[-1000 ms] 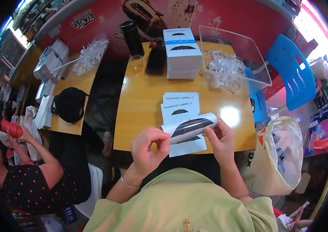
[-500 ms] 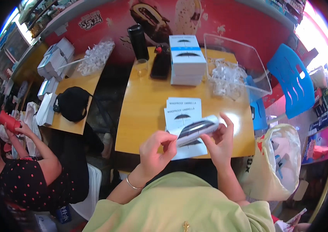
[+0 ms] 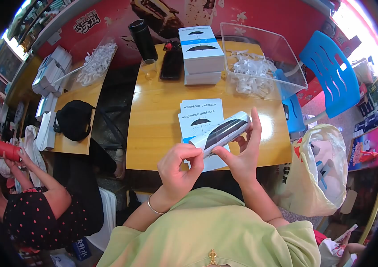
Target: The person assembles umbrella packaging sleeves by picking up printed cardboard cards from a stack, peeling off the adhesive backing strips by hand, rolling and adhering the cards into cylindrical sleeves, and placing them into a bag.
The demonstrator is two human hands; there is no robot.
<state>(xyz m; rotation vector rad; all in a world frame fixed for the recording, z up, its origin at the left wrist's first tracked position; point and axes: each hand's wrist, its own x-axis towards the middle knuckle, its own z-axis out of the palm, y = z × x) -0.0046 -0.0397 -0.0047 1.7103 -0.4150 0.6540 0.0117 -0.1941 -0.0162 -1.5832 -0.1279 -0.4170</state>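
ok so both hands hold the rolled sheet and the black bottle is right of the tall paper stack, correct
No, the black bottle is left of the tall paper stack, as the head view shows. Left hand and right hand hold the rolled sheet.

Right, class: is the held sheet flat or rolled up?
Rolled: the sheet curves into a tube between left hand and right hand, its print bending round it.

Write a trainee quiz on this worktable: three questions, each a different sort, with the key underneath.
1. Multiple choice: what colour is the slotted chair to the right of the table?
A) red
B) blue
C) green

2. True or false: the left hand and right hand both touch the rolled sheet.

3. Fill in the missing word: the upper flat sheets on the table read "WINDPROOF ____".

Key: 1 B; 2 true; 3 UMBRELLA.
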